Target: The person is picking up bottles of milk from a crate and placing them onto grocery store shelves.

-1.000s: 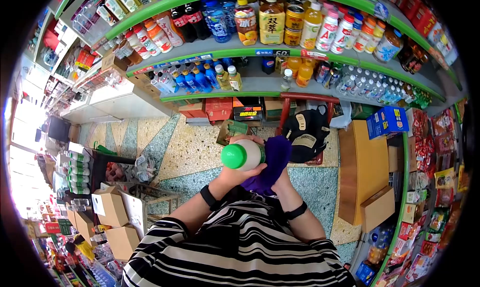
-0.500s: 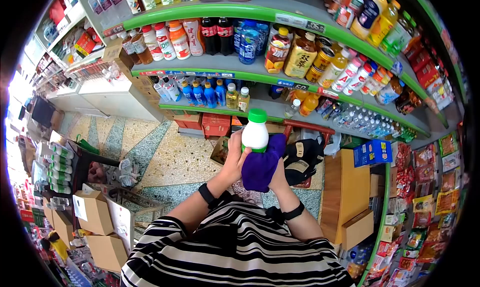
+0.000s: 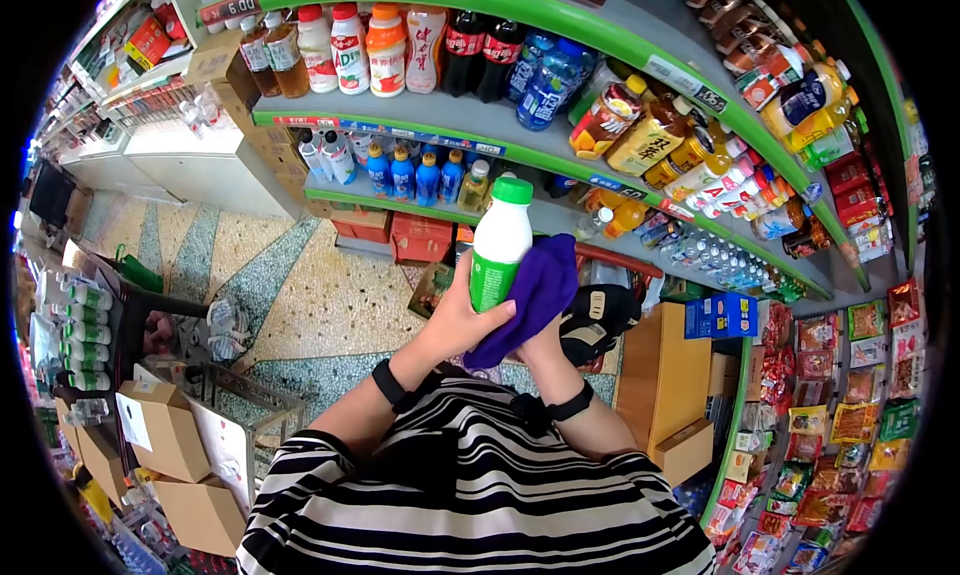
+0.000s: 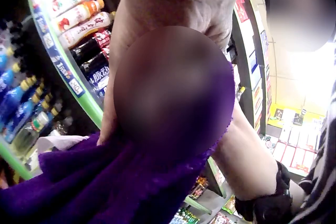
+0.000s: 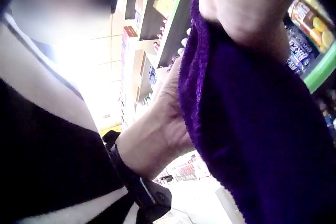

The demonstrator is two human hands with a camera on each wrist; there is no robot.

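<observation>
A smooth, glossy white plastic bottle (image 3: 499, 243) carries a shiny green plastic cap (image 3: 512, 190) and a green printed label (image 3: 487, 281). Against it lies a purple cloth (image 3: 533, 293), soft, fuzzy and matt. The floor (image 3: 330, 305) is speckled polished stone in cream and green. Brown cardboard boxes (image 3: 165, 440) look dull and papery. The shelf edges (image 3: 520, 157) are glossy green. A cabinet (image 3: 652, 373) shows smooth light wood.

Your white bottle (image 3: 497, 247), green cap at twelve o'clock, stands nearly upright; the purple cloth (image 3: 532, 295) presses against it at three o'clock.
</observation>
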